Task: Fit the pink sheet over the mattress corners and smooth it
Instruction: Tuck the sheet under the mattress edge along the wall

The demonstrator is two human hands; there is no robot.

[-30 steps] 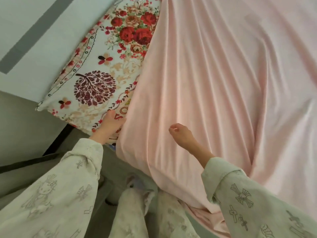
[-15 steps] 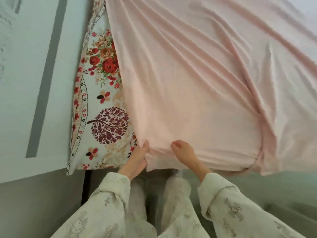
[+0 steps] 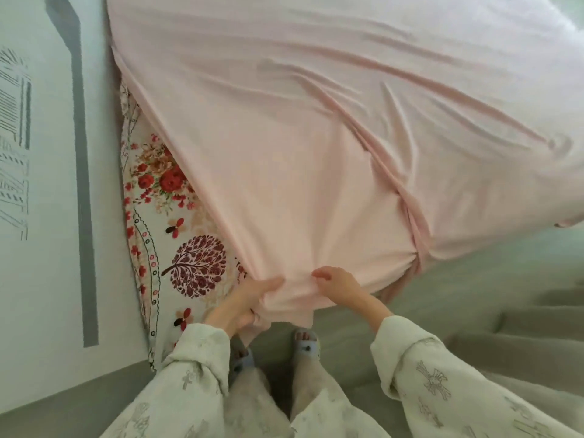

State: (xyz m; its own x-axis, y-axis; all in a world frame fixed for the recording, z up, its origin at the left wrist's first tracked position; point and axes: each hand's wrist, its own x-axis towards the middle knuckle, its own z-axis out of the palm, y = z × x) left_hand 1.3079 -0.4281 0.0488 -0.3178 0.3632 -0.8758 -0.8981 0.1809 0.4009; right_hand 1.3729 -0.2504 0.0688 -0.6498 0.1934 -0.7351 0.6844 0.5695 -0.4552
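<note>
The pink sheet [image 3: 316,137] lies wrinkled across most of the mattress, drawn tight toward the near edge. A strip of the floral mattress cover [image 3: 177,248] shows bare along the left side down to the near left corner. My left hand [image 3: 243,303] is closed on a bunched fold of the sheet's near edge, just right of that corner. My right hand [image 3: 341,287] rests on the same edge a short way to the right, fingers curled into the fabric. A gathered seam of the sheet [image 3: 414,257] hangs over the near edge further right.
A pale wall [image 3: 47,216] with a grey stripe runs close along the bed's left side. Grey floor [image 3: 442,311] lies on my side of the bed. My feet in blue slippers [image 3: 305,343] stand right at the mattress edge.
Both hands have come together on the sheet's near edge and closed on it. The sheet has been drawn toward the left corner, covering more of the floral cover. The view shifted left.
</note>
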